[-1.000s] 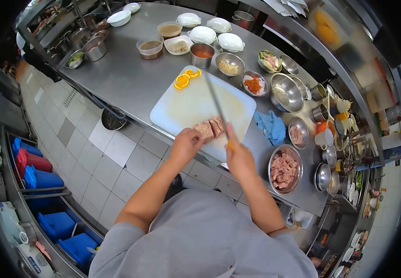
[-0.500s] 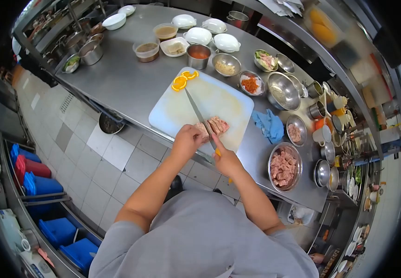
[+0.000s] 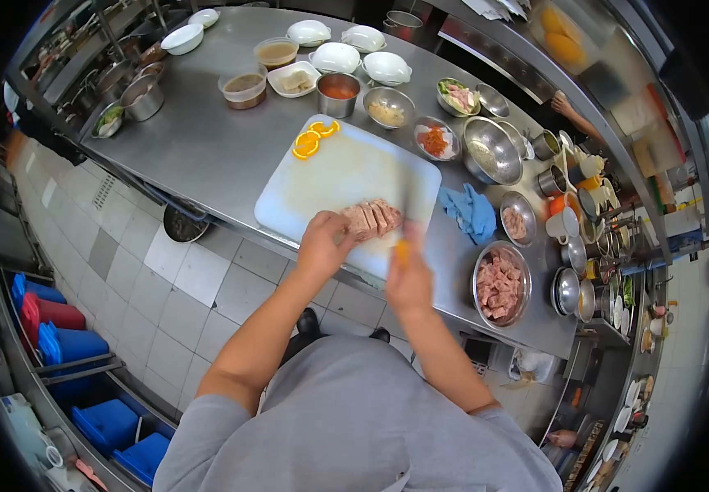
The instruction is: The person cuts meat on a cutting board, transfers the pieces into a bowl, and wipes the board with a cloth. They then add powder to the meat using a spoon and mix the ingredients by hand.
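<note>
A piece of meat (image 3: 371, 219), cut into several slices, lies on the white cutting board (image 3: 297, 193). My left hand (image 3: 326, 239) rests with its fingers on the left end of the meat. To the right of the slices, my right hand (image 3: 409, 275) grips the yellow handle of a knife (image 3: 409, 197); hand and blade are blurred by motion. Orange slices (image 3: 307, 145) lie at the board's upper left corner. Beside the board's right edge is a crumpled blue cloth (image 3: 469, 213).
A steel bowl of meat chunks (image 3: 502, 287) and a smaller meat bowl (image 3: 518, 220) stand at right. Bowls and a steel pot (image 3: 338, 94) line the board's far side. Another person's arm (image 3: 576, 115) shows at upper right, beyond the shelf.
The knife has moved right, off the meat, and its blade now points away from me. My left hand still touches the meat. Another person's arm has appeared at upper right.
</note>
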Demonstrator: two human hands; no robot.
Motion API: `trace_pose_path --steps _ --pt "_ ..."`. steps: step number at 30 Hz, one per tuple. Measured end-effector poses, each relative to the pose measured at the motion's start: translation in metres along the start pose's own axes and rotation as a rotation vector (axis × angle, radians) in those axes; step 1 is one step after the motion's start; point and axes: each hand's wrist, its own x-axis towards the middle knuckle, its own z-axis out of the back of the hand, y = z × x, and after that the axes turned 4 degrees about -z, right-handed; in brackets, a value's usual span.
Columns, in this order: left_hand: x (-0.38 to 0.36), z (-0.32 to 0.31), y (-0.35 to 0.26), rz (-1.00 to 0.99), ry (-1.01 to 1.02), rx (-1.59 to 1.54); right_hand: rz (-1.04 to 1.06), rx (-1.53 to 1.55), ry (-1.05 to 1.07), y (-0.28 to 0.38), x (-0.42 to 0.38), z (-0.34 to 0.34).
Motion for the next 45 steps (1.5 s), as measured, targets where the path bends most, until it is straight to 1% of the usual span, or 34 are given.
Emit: trace_pose_path --steps 1,2,3,4,6,8,9,11,12,14,15,16,17,18,19,20,21,22,24,26,28,29,31,32,34,35,36,37,38,39,41,42,44,45 --pt "-0.001 -0.002 0.001 -0.001 0.008 -0.006 -0.329 -0.237 0.538 -0.020 -0.012 -0.026" --pt "-0.001 -0.005 0.003 0.030 0.113 -0.045 -0.342 -0.240 0.536 -0.026 -0.018 -0.029" --pt "0.005 -0.005 0.007 0.050 0.214 -0.077 -0.399 -0.220 0.659 -0.023 -0.014 -0.031" --pt "0.015 -0.007 0.009 0.037 0.198 -0.078 -0.436 -0.207 0.783 -0.023 -0.002 -0.031" --pt "0.005 -0.006 0.011 0.094 0.162 -0.150 -0.427 -0.192 0.767 -0.024 -0.001 -0.022" --pt "0.010 0.000 0.014 0.099 0.195 -0.139 -0.269 -0.278 0.671 -0.027 0.011 -0.013" --pt "0.009 0.006 0.013 0.118 0.154 -0.181 -0.272 -0.281 0.671 -0.014 0.019 0.000" --pt "0.001 0.018 0.015 0.150 0.130 -0.225 -0.123 -0.129 0.258 0.030 0.030 0.038" --pt "0.001 0.025 0.019 0.171 0.089 -0.175 -0.132 -0.130 0.258 0.044 0.033 0.050" --pt "0.004 0.032 0.018 0.183 0.056 -0.124 0.124 0.097 -0.295 0.064 0.038 0.061" --pt "0.005 0.034 0.015 0.190 0.031 -0.148 0.184 0.238 -0.405 0.063 0.034 0.048" --pt "0.004 0.034 0.014 0.199 0.004 -0.171 0.182 0.237 -0.405 0.048 0.024 0.024" --pt "0.005 0.031 0.014 0.201 0.005 -0.171 -0.082 -0.017 0.057 0.025 0.009 -0.009" --pt "0.007 0.026 0.013 0.155 0.038 -0.205 -0.341 -0.273 0.519 0.007 -0.003 -0.032" --pt "0.007 0.020 0.012 0.108 0.071 -0.239 -0.339 -0.274 0.520 -0.002 -0.013 -0.044" --pt "0.005 0.014 0.017 0.101 0.070 -0.235 -0.441 -0.225 0.647 -0.006 -0.019 -0.054" --pt "0.006 0.002 0.025 0.036 0.107 -0.198 -0.528 -0.183 0.772 -0.010 -0.012 -0.059" --pt "0.002 -0.002 0.025 -0.009 0.151 -0.161 -0.519 -0.188 0.781 -0.014 -0.008 -0.056" --pt "-0.005 -0.003 0.026 0.036 0.173 -0.176 -0.444 -0.075 0.740 -0.025 0.000 -0.045" --pt "0.004 -0.003 0.027 0.061 0.186 -0.199 -0.490 -0.076 0.748 -0.020 0.011 -0.029" --pt "0.004 0.000 0.027 0.082 0.213 -0.130 -0.391 -0.080 0.666 -0.018 0.012 -0.019" --pt "0.004 0.003 0.028 0.082 0.219 -0.133 -0.398 -0.080 0.665 -0.013 0.010 -0.014" --pt "0.008 0.012 0.026 0.199 0.251 -0.212 -0.241 -0.080 0.290 0.031 0.021 0.015" --pt "0.008 0.016 0.027 0.196 0.261 -0.216 -0.251 -0.083 0.286 0.045 0.023 0.027" --pt "0.004 0.023 0.031 0.193 0.083 -0.181 0.042 0.043 -0.212 0.064 0.020 0.040" --pt "0.002 0.026 0.034 0.192 0.066 -0.211 0.072 0.058 -0.319 0.062 0.008 0.034" --pt "0.003 0.027 0.033 0.189 0.071 -0.209 0.068 0.058 -0.323 0.044 -0.006 0.010" --pt "0.003 0.029 0.030 0.179 0.088 -0.199 -0.108 -0.035 -0.007 0.014 -0.025 -0.026" --pt "0.003 0.029 0.027 0.170 0.102 -0.190 -0.278 -0.127 0.312 0.000 -0.036 -0.045" --pt "-0.001 0.025 0.029 0.169 0.099 -0.190 -0.274 -0.127 0.310 0.002 -0.042 -0.048" --pt "0.001 0.012 0.039 -0.010 0.184 -0.173 -0.536 -0.130 0.678 0.008 -0.036 -0.053" --pt "0.002 0.007 0.041 -0.004 0.171 -0.169 -0.523 -0.133 0.686 0.008 -0.029 -0.050" --pt "-0.001 -0.002 0.040 -0.075 0.166 -0.204 -0.447 -0.099 0.655 0.006 -0.024 -0.039" --pt "0.002 0.000 0.034 -0.013 0.180 -0.271 -0.419 -0.126 0.654 0.005 -0.021 -0.037"
